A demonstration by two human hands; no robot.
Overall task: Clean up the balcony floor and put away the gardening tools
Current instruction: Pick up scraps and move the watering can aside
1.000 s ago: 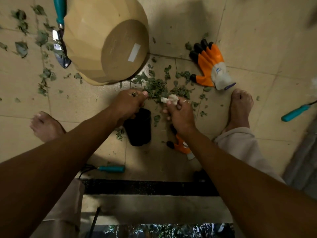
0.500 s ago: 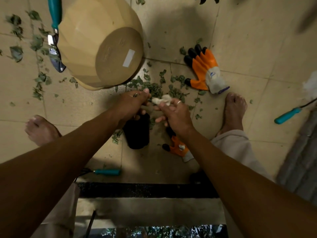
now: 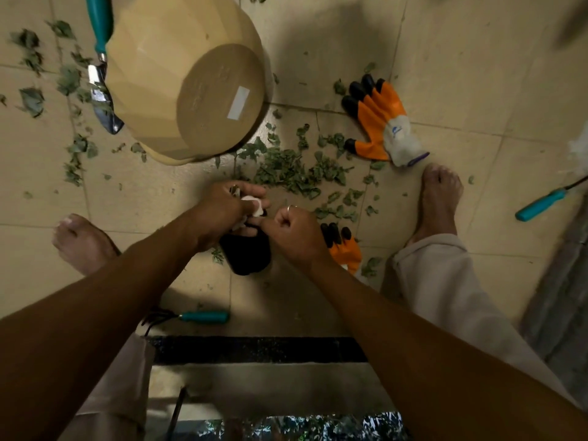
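The left hand point(image 3: 227, 211) curls its fingers round a small white wad point(image 3: 253, 205), pinching it against the thumb. The right hand point(image 3: 294, 232) is balled up just at its 3 o'clock, a ring on one finger and one finger reaching across to the left hand; whether it grips anything I cannot tell. Directly below both hands a small black pot point(image 3: 249, 257) lies on the tiled floor point(image 3: 461, 74), and an orange glove point(image 3: 346, 248) peeks out from under the right wrist. From the hands, loose green leaves point(image 3: 292, 170) are heaped at 12 to 1 o'clock, with thinner scatter out at 10 o'clock. A second orange glove point(image 3: 378, 122) lies flat at 1 o'clock, near the right foot point(image 3: 440, 198). At 11 o'clock a big tan pot point(image 3: 178, 81) lies tipped over (its flat base faces the camera), and a teal-handled trowel point(image 3: 101, 63) sits touching its far side. A teal-handled hand rake point(image 3: 203, 316) lies at 7 o'clock, another teal-handled tool point(image 3: 541, 205) at 3 o'clock, well apart. The left foot point(image 3: 82, 243) stands at 9 o'clock.
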